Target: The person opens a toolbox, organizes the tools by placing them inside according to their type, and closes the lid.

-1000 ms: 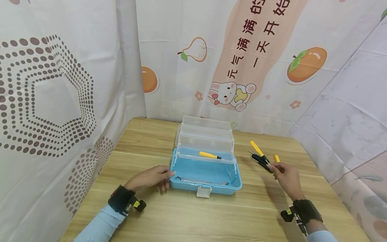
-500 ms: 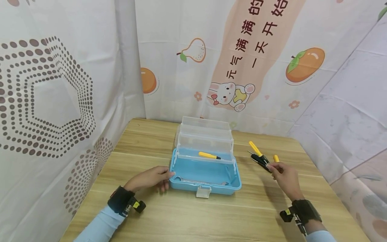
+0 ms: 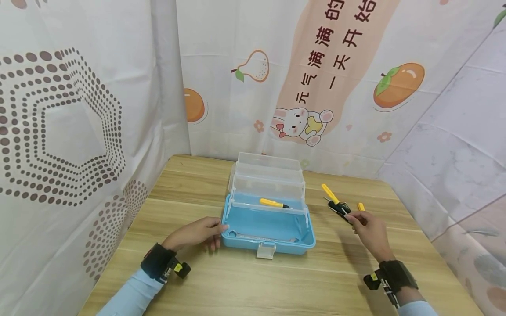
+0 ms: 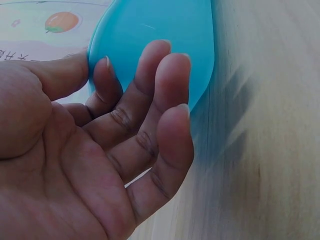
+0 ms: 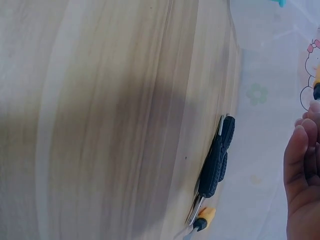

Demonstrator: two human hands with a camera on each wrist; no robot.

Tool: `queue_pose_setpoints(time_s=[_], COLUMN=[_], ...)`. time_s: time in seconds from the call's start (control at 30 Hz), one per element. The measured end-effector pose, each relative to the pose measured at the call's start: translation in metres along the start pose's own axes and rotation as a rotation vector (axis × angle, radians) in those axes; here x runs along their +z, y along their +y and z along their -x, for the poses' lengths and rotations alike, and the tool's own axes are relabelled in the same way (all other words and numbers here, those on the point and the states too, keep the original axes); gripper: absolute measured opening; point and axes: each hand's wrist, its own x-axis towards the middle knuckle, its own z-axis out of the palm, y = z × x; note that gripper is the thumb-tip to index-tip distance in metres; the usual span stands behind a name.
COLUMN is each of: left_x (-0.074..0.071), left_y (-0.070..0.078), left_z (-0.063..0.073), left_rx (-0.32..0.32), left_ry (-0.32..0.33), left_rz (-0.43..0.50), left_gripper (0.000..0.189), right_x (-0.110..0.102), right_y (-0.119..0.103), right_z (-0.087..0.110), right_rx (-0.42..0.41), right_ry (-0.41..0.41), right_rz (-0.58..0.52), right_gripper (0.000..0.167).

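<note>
My left hand pinches the left rim of a light-blue toolbox, with thumb on the rim and index finger against the outer wall in the left wrist view. The other fingers curl loosely beside it. At the right, my right hand pinches a yellow-handled screwdriver near its black collar, handle pointing away. In the right wrist view that screwdriver is cut by the frame edge, above the table. Black-handled screwdrivers lie below it. Another yellow-handled screwdriver lies partly hidden behind the right hand.
Clear trays stand raised at the toolbox's back, one bearing a yellow screwdriver. A wrench lies in the toolbox bottom. The white latch hangs at its front. Curtains border the wooden table behind and at the sides.
My right hand has shifted slightly left with the yellow-handled screwdriver, whose handle has moved left over the black-handled ones. The left hand and the toolbox keep their places.
</note>
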Motion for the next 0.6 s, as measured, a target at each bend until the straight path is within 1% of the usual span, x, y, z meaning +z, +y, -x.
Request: queue_pose_setpoints(time_s=[0.4, 0.6], left_x=[0.0015, 0.0005], left_y=[0.0013, 0.0015], left_z=[0.0027, 0.0019], left_rx=[-0.013, -0.007], left_ry=[-0.001, -0.004], left_rz=[0.021, 0.019], left_gripper=[0.041, 0.041], right_x=[0.0025, 0.003], right_y=[-0.0037, -0.0064], right_z=[0.0003, -0.0007], right_rx=[-0.009, -0.002], right_ry=[-0.018, -0.028], right_rz=[-0.017, -0.017], right_gripper=[0.014, 0.016])
